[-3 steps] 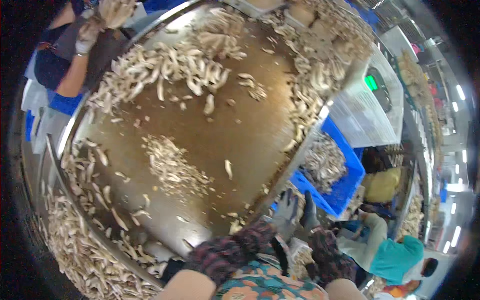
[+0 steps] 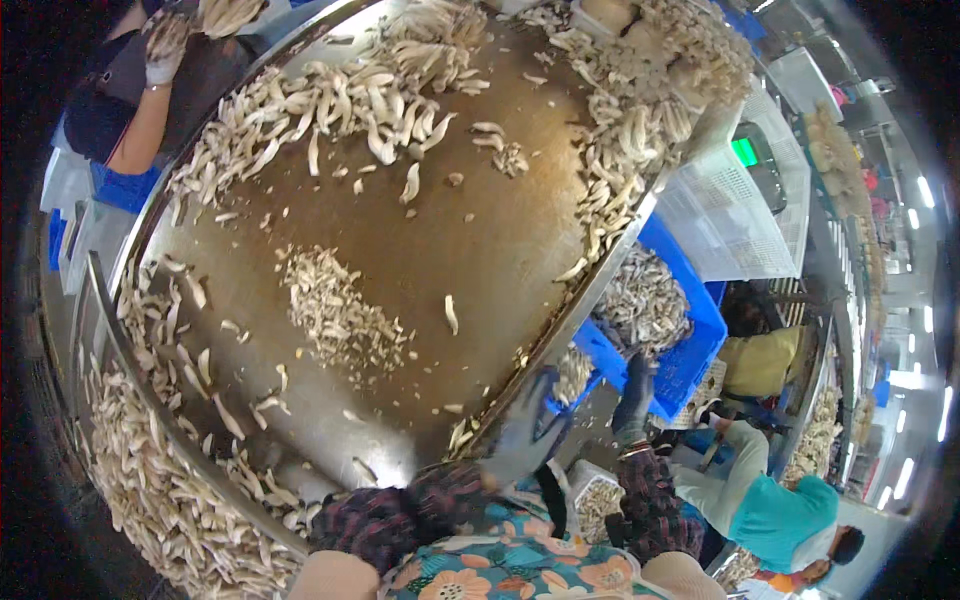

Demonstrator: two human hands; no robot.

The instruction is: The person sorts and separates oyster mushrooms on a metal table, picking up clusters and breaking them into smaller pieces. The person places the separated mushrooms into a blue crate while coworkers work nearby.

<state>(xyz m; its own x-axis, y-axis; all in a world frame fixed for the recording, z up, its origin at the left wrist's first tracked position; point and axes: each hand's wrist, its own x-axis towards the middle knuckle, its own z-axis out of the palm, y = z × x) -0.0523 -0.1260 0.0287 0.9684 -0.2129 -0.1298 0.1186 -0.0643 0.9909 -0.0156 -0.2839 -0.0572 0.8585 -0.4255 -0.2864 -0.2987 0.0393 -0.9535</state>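
Note:
My left hand (image 2: pixel 525 435), in a grey glove, is beside the near right edge of the metal table (image 2: pixel 420 270), fingers and thumb spread, holding nothing. My right hand (image 2: pixel 634 400), in a dark glove, reaches over the near rim of a blue crate (image 2: pixel 708 345). Its fingertips are against the pale mushrooms (image 2: pixel 645 300) heaped inside. Whether they grip any is hard to make out. Between and below my hands stands a white basket (image 2: pixel 583 480) with more mushrooms. A smaller blue container (image 2: pixel 590 385) of mushrooms is beside the table edge.
Mushroom pieces (image 2: pixel 340 310) lie mid-table, with heaps (image 2: pixel 330 110) along its far side. A curved metal rim (image 2: pixel 150 390) bounds a mushroom pile at left. A white crate (image 2: pixel 735 220) and a scale with a green display (image 2: pixel 745 152) stand right. Co-workers (image 2: pixel 790 520) are at lower right and upper left.
My left hand has moved left, toward the table edge, and its fingers have spread. My right hand has gone forward and slightly right, up to the mushrooms in the blue crate.

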